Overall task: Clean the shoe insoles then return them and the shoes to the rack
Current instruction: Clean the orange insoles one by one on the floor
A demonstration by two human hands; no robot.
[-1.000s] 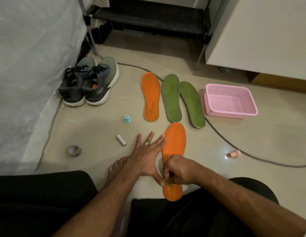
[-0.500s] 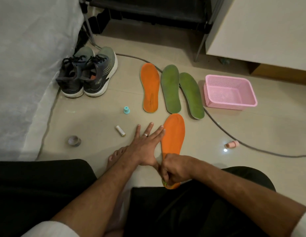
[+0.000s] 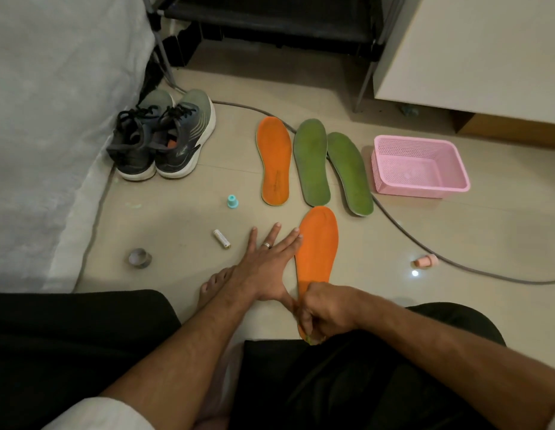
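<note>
Pressing flat, left hand (image 3: 267, 268); right hand (image 3: 324, 308) curled on orange insole (image 3: 318, 243).

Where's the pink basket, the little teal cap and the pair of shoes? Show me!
Pink plastic mesh basket (image 3: 391, 164): head view, on its left wall.
Small teal cap (image 3: 232, 201): head view, on its middle.
Pair of dark grey sneakers with white soles (image 3: 164, 141): head view, on the right shoe's laces.

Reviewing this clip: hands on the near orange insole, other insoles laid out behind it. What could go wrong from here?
1. The left hand steadies only the edge of the near orange insole, so it may slide as the right hand works at its heel.
2. The grey cable runs under the green insoles; snagging it could scatter them.
3. The battery beside the left hand might get knocked away.
</note>
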